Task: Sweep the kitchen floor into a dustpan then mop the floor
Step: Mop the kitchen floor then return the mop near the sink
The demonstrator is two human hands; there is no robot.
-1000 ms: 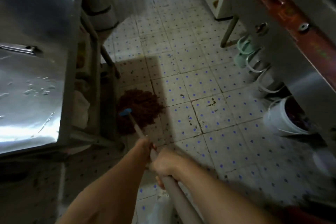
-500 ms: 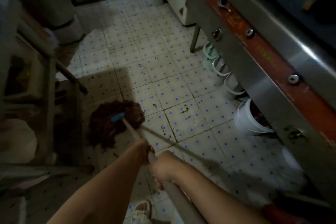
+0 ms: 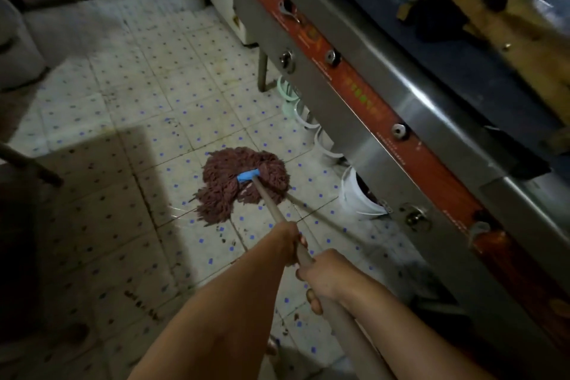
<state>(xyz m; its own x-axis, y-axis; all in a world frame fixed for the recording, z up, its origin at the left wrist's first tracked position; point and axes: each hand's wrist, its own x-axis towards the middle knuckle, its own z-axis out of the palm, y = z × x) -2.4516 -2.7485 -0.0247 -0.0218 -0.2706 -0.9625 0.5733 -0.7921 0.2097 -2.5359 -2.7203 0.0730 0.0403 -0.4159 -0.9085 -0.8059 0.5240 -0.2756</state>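
Observation:
A reddish-brown string mop head (image 3: 243, 183) with a blue collar lies spread on the pale, blue-dotted tile floor (image 3: 148, 95) in the middle of the view. Its grey pole (image 3: 270, 207) slants down toward me. My left hand (image 3: 288, 242) grips the pole further down its length, nearer the mop head. My right hand (image 3: 324, 279) grips it just behind, fingers curled round it. Dark specks of dirt dot the tiles near the mop and in the shadowed area at left.
A steel cooking range with a red control strip (image 3: 370, 108) runs along the right. Under it stand a white bucket (image 3: 359, 194) and pale green and white containers (image 3: 296, 102). A dark table leg (image 3: 30, 165) and a grey bin (image 3: 15, 49) sit at left.
The mop head has swung from under the left table to the right, out onto the lit tiles near the range. Both hands kept their grip; my view turned right.

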